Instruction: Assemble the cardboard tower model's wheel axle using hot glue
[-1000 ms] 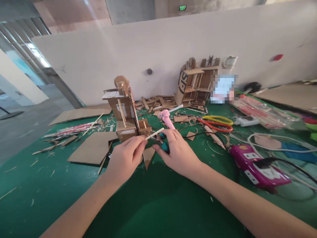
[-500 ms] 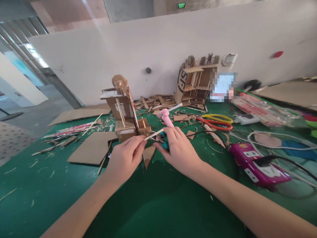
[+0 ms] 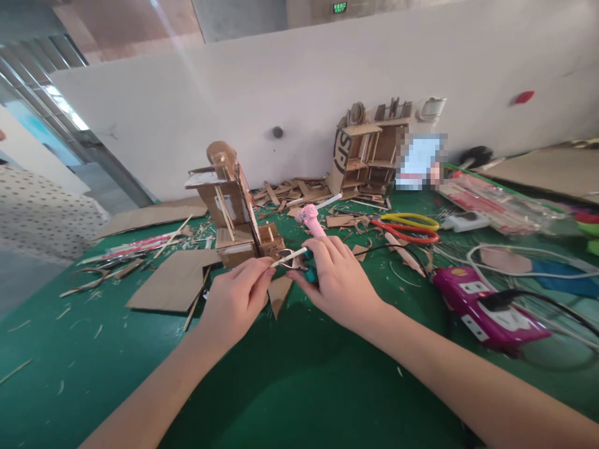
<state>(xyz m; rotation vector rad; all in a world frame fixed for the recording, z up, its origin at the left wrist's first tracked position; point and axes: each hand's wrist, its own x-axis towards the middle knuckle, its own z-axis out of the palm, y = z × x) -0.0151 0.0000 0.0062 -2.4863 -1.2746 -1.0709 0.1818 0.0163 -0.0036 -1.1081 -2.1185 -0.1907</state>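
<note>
At the centre of the frame, the left hand point(image 3: 241, 290) is pinching a thin pale stick point(image 3: 292, 254) with closed fingers, the stick slanting up rightward. Just right, the right hand point(image 3: 341, 274) is curling around a teal-handled tool point(image 3: 310, 273). Left of centre, a cardboard model point(image 3: 240, 204) is standing on the green surface point(image 3: 290, 380).

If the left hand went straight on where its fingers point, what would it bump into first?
Probably the metal end of the teal-handled tool in the right hand, because the left hand points that way. Depth is hard to judge, though.
</note>
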